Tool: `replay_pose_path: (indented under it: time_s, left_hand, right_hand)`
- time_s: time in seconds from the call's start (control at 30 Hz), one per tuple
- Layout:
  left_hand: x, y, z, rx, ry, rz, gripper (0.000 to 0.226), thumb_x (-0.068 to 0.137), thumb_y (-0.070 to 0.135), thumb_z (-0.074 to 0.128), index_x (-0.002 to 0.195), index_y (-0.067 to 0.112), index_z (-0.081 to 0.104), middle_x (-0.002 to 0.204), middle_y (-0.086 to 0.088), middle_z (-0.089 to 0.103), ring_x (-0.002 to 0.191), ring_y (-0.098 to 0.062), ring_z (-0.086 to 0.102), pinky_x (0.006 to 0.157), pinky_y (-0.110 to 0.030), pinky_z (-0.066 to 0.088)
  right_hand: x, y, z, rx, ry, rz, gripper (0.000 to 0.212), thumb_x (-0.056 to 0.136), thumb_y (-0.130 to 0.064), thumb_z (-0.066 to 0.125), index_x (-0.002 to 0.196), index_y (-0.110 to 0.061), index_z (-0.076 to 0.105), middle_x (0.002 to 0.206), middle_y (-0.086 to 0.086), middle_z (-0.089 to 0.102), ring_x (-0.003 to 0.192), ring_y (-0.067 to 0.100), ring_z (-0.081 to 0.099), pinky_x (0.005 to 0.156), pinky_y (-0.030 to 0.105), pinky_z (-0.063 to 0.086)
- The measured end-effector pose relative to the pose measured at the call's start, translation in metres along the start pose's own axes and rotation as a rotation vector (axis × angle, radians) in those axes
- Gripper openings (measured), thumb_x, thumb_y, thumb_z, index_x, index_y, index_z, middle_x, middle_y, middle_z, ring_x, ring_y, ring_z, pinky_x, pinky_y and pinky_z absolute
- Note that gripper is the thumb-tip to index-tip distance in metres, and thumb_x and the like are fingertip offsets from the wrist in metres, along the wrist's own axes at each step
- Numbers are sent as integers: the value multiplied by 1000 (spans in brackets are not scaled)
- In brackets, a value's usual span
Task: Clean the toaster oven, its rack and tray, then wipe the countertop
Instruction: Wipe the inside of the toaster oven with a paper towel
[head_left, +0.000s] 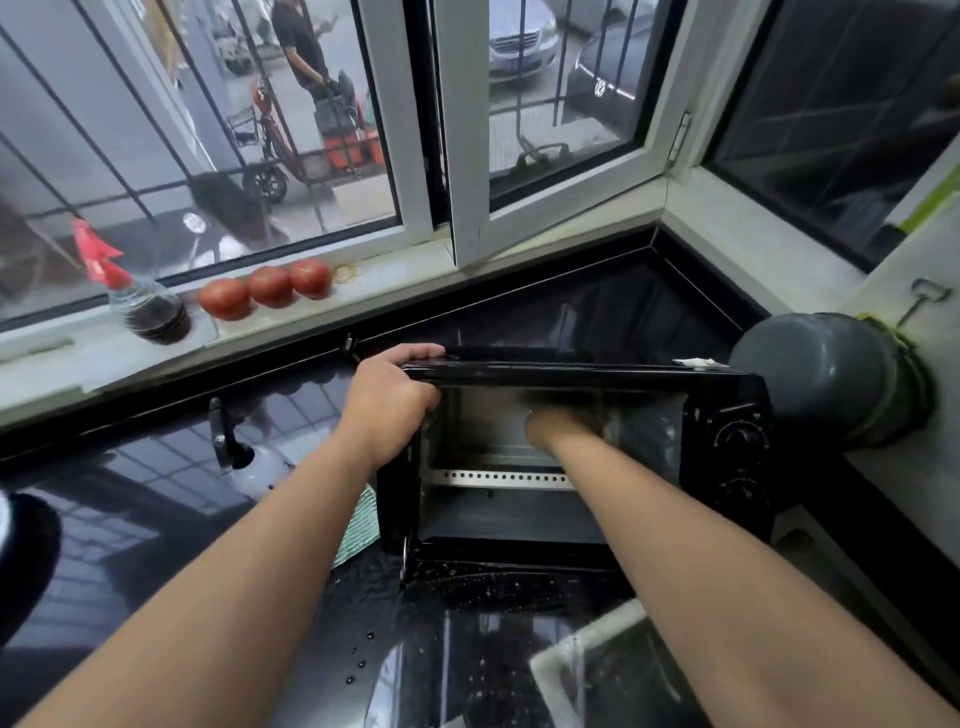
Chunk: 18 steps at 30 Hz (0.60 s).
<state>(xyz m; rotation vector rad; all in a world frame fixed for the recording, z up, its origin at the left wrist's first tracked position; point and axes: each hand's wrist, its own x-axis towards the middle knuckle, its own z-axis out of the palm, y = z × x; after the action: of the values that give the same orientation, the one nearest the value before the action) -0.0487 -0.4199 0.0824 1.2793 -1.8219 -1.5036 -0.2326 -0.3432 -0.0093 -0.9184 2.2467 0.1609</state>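
- Now, left hand (387, 410) grips top-left corner of the toaster oven (571, 457), fingers curled over its top edge, forearm stretched fwd.
- Right hand (558, 428) reaches inside the oven cavity, blurred; can't tell its grip or if it holds anything.
- Oven sits on dark glossy tabletop (156, 519) w/ door (519, 592) dropped open toward the person, wet specks on it.
- Green cloth (358, 525) just left of oven.
- Window sill behind: three tomatoes (270, 287), spray bottle (140, 296).
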Motion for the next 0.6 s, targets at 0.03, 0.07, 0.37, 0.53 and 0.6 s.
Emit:
replay_pose_path:
  time_s: [0.03,0.07,0.37,0.53,0.6]
  left_hand:
    - [-1,0,0,1,-2,0,52,75,-20,61,113,14,75,87,-9,74,56,-11,55,49,-16,44]
    - [-1,1,0,4,-1,-1,52,75,-20,62,113,14,75,88,-10,75,57,-12,56,50,-16,45]
    - [-2,0,-2,21,-2,0,53,74,-18,63,113,16,75,92,-11,77,66,-17,60,54,-18,47]
    - [2,-4,-3,32,-4,-7,54,73,-16,64,110,21,76,92,-10,79,69,-18,63,67,-29,50]
    - [2,-5,-3,31,1,-4,54,73,-16,64,109,23,76,85,-4,77,65,-16,62,62,-25,48]
  right_hand:
    - [4,-6,4,0,12,1,44,101,-20,37,137,-2,53,143,18,50,133,39,44,109,42,35]
    - [6,-12,8,-16,17,17,46,96,-26,38,134,-7,57,141,14,52,130,40,46,108,45,36]
    - [6,4,10,-111,-168,161,62,90,-29,50,148,-10,39,153,13,39,120,32,52,89,35,48]
    - [8,10,17,-56,-86,267,63,80,-33,43,138,-10,53,129,11,53,114,33,55,92,40,48]
    - [9,6,21,79,57,365,67,87,-31,47,147,-2,35,139,18,39,125,39,44,98,46,44]
